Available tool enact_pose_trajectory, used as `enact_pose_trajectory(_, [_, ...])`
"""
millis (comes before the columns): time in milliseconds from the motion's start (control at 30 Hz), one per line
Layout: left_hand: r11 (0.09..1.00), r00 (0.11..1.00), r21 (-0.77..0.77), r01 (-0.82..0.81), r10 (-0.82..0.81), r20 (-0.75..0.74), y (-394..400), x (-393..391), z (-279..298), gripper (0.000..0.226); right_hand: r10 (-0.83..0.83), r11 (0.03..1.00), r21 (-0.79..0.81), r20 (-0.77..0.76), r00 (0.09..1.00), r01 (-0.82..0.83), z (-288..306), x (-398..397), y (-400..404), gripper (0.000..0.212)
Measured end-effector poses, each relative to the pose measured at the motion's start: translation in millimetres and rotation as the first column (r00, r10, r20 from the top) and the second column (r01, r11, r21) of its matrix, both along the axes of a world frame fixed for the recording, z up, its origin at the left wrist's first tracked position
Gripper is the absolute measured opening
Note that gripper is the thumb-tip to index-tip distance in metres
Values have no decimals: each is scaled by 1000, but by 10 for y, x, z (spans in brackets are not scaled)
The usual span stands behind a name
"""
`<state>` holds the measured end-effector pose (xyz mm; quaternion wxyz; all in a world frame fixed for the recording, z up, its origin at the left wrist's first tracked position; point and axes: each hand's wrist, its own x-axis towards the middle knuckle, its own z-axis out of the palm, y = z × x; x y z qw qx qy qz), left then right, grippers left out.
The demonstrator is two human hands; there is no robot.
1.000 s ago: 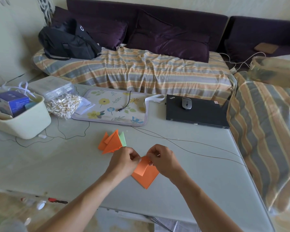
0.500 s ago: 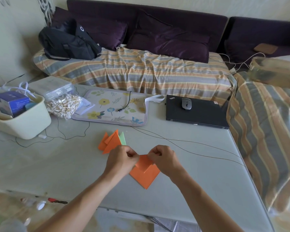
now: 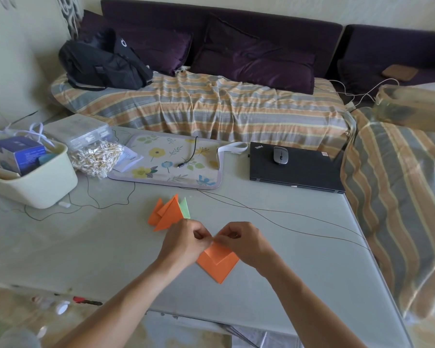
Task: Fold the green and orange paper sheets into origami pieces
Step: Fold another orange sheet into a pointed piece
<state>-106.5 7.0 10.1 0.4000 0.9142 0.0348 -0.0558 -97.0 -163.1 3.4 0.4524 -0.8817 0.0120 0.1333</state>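
The person's left hand (image 3: 183,243) and right hand (image 3: 244,243) meet over an orange paper (image 3: 217,263) that lies flat on the pale table (image 3: 299,259), close to the near edge. Both hands have their fingers curled, and they pinch the top corner of the paper where a flap is folded down. The paper's bottom point sticks out toward the person. Just behind the left hand lies a small pile of folded pieces (image 3: 168,213), mostly orange with one green bit showing on its right side. Farther back on the table sit a flowery mat (image 3: 166,163), a closed black laptop (image 3: 304,172) with a mouse (image 3: 280,155) on it, and a cream tub (image 3: 35,182).
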Motion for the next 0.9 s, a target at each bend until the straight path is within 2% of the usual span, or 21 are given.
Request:
enact_pose_trajectory(300, [992, 991, 5, -126, 126, 39, 21, 17, -14, 9, -58, 998, -26, 88, 994, 61, 43, 13, 11, 10])
enact_pose_trajectory(500, [995, 995, 27, -97, 97, 9, 28, -1, -19, 7, 17, 1000, -19, 33, 999, -16, -27, -7, 9, 9])
enact_pose_trajectory(633, [996, 998, 66, -57, 55, 37, -19, -35, -27, 6, 66, 997, -42, 61, 996, -63, -46, 6, 29, 3])
enact_pose_trajectory(900, [996, 994, -3, -90, 90, 64, 12, -24, -29, 11, -53, 998, -24, 82, 995, 55, -48, 31, 17, 8])
